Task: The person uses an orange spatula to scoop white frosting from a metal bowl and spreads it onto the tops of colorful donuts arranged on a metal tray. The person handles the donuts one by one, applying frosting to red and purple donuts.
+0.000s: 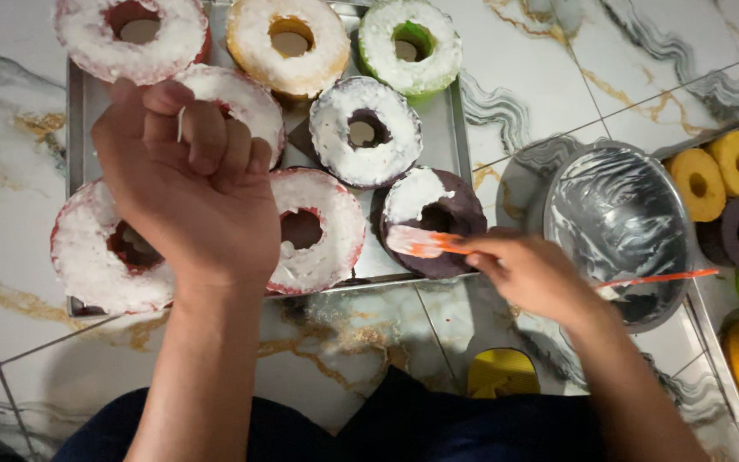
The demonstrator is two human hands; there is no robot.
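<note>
Pinching an orange spatula (425, 245), the right hand (530, 272) grip holds it — blade on the dark ring cake (451, 210).

View: a single head-worn camera; no second view shares the scene.
Position: above the metal tray (79, 103) of ring cakes, on the person's side of it.
Direction: almost straight down at the marble-patterned tiled floor (540, 77), tilted slightly forward past the tray.
Nearness: close; the tray fills the upper left and its far edge is cut off by the frame.
Near the tray: both forearms enter from the bottom edge, below the tray.
Right of the tray: a steel bowl (617, 214), then a second tray (712, 342) cut off at the frame's edge.
Bottom edge: the person's dark clothing.
</note>
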